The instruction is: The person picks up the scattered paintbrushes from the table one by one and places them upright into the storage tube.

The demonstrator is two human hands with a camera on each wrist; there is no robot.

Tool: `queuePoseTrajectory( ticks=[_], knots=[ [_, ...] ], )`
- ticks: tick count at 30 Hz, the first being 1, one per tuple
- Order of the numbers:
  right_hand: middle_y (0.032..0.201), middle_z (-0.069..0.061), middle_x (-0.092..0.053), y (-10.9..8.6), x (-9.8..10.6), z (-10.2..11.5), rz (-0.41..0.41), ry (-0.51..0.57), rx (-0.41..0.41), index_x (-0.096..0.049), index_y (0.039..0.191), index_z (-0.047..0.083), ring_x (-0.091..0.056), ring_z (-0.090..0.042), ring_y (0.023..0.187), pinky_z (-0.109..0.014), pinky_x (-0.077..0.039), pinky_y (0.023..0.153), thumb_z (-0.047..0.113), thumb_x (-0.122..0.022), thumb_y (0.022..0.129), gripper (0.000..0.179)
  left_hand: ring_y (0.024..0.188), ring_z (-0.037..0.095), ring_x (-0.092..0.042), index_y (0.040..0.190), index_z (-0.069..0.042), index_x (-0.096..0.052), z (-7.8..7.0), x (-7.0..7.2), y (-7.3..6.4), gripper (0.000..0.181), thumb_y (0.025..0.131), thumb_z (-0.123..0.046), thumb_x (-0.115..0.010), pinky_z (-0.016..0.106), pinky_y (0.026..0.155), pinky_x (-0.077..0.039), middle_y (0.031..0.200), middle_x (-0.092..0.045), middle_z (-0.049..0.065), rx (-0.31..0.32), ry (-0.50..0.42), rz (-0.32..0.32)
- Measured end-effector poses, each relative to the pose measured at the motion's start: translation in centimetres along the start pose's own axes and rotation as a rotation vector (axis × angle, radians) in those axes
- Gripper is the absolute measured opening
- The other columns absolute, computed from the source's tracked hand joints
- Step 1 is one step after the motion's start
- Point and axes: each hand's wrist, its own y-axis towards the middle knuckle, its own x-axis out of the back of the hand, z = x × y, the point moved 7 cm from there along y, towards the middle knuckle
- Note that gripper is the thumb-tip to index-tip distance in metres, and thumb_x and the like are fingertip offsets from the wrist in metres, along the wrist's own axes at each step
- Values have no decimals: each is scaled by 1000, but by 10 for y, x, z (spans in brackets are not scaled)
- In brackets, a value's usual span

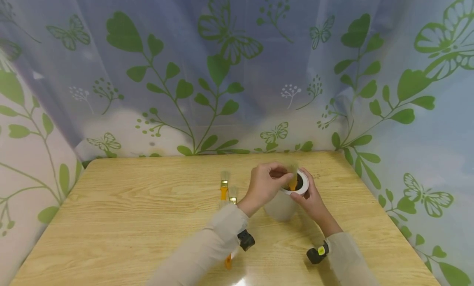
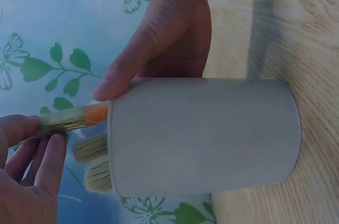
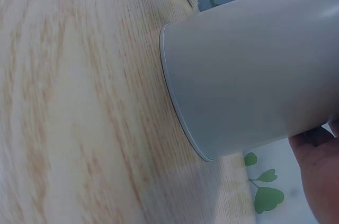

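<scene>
A pale cylindrical holder (image 1: 282, 208) with a white rim stands on the wooden table. My left hand (image 1: 263, 182) pinches a paintbrush (image 2: 71, 118) near its bristles, and the brush's orange handle points down into the holder's mouth. My right hand (image 1: 312, 200) grips the holder at its upper side, thumb near the rim. Bristle ends of two more brushes (image 2: 91, 147) stick out of the holder in the left wrist view. The holder (image 3: 254, 70) hides most of the right hand (image 3: 322, 171) in the right wrist view.
Two paintbrushes (image 1: 224, 184) with orange handles and pale bristles lie on the table (image 1: 148, 212), left of the holder and partly behind my left forearm. A patterned curtain (image 1: 166, 92) with leaves and butterflies stands behind the table and along its sides.
</scene>
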Motion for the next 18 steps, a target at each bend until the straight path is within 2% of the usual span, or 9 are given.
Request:
queuePoseTrajectory(
  ticks=[3,7,11,18],
  knots=[
    [144,-22,-24,0,0,0,1,-14,14,-4,153,7,-43,-1,119,-12,-43,92,4,-53,96,75,88,13,-69,109,-4,-71,6,0,0,24,87,-15,-72,18,75,-55,100,-73,4,4,-15,2],
    [144,-23,-27,1,1,0,-18,-39,34,-7,152,6,-42,-2,121,-11,-39,95,0,-54,94,75,89,14,-69,110,-4,-71,14,11,2,25,88,-16,-71,20,77,-55,101,-73,4,4,-21,-24],
    [144,-24,-28,1,1,0,-34,-42,36,-8,151,5,-40,-1,122,-10,-35,97,-1,-55,92,76,90,16,-69,110,-6,-71,21,31,2,24,88,-17,-71,22,77,-56,102,-72,5,31,-1,-58],
    [146,-27,-27,0,2,-1,-32,-47,15,-7,152,5,-39,-1,122,-9,-35,97,3,-56,92,77,95,21,-68,112,-8,-71,45,73,-4,26,88,-18,-71,30,80,-57,105,-71,8,151,22,-130]
  ],
)
